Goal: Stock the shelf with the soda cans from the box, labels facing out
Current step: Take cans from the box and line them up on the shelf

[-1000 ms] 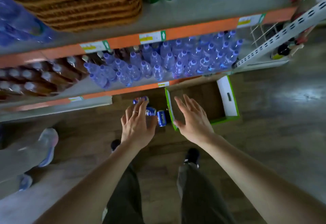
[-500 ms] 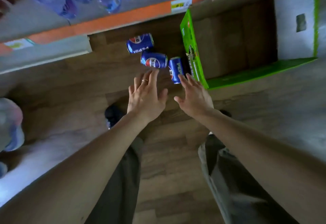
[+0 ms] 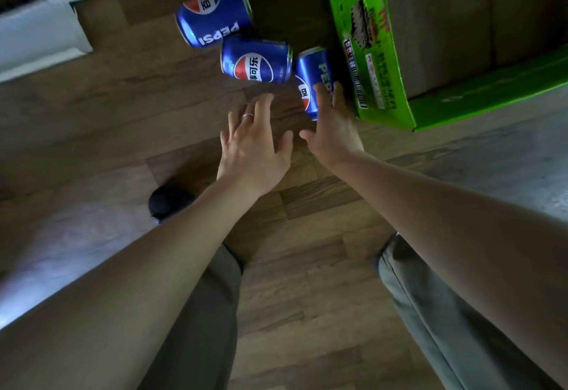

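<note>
The right hand (image 3: 333, 131), fingers spread, maybe touches the nearest can (image 3: 312, 77). Cans are smooth and roll; hold its round middle.

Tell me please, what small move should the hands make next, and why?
Probably close the right hand round the nearest blue Pepsi can: its fingertips already lie over that can, which lies on its side on the wooden floor beside the green cardboard box. The left hand is open, short of the middle blue can.
</note>
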